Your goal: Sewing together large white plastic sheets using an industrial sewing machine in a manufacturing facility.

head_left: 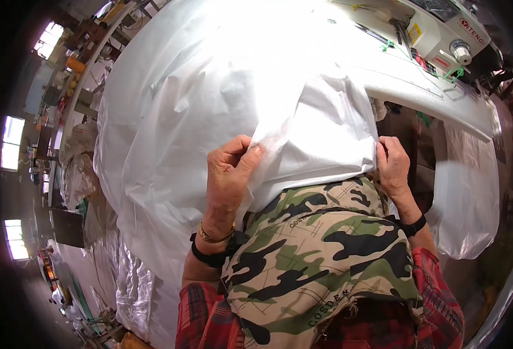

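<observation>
A large sheet of thin white fabric (175, 122) spreads over the work table and hangs toward my lap. My left hand (230, 171) pinches a fold of it between thumb and fingers, near the middle of the view. At the right edge of the same cloth, my right hand (393, 163) has its fingers closed on the border. Between the two hands the fabric forms a loose flap, its lower edge lying across my camouflage apron (320, 250). Strong light washes out the upper part of the cloth.
A white sewing machine (442, 43) stands at the upper right, with green thread (389, 45) and a pen-like tool near its base. Clear plastic-wrapped material (466, 192) hangs at the right. Cluttered shelving (84, 99) lines the left side.
</observation>
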Demonstrator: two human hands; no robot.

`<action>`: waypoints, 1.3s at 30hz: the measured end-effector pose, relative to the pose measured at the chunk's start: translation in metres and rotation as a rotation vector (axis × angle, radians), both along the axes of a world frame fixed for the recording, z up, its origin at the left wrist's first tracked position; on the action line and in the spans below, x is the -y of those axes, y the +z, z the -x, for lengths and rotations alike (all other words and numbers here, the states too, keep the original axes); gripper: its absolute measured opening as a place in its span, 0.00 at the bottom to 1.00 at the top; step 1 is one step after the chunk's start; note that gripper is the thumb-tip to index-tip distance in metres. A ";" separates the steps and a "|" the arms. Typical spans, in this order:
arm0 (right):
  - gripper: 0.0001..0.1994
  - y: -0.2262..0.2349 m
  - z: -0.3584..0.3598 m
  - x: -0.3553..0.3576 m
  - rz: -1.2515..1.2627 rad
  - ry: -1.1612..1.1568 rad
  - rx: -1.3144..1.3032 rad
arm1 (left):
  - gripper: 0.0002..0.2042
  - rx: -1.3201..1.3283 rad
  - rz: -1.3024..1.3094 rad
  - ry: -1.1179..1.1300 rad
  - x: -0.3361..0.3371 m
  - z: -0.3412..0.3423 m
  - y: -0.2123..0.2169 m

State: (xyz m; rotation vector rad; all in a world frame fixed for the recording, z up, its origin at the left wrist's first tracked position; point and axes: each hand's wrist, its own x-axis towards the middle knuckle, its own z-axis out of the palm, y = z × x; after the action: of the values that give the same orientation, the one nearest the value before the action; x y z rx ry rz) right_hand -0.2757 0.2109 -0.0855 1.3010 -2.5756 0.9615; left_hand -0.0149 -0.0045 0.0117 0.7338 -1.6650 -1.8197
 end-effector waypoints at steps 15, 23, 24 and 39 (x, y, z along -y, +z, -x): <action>0.11 0.062 -0.040 -0.001 0.509 0.182 1.097 | 0.07 -0.054 0.106 -0.046 0.005 0.008 0.024; 0.12 0.133 -0.063 0.012 0.052 0.583 0.817 | 0.07 -0.018 0.204 -0.090 -0.001 0.015 0.030; 0.13 0.140 -0.063 0.022 0.028 0.670 0.702 | 0.08 -0.008 0.203 -0.095 -0.003 0.015 0.030; 0.06 0.135 -0.109 0.090 -0.051 1.078 0.434 | 0.08 0.100 0.238 -0.060 -0.007 0.006 0.017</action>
State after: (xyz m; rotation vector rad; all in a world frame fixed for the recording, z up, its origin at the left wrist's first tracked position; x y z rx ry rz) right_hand -0.1672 0.1206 0.0492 2.8541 -1.9989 1.4048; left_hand -0.0207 0.0029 0.0291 0.6865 -1.9463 -1.6095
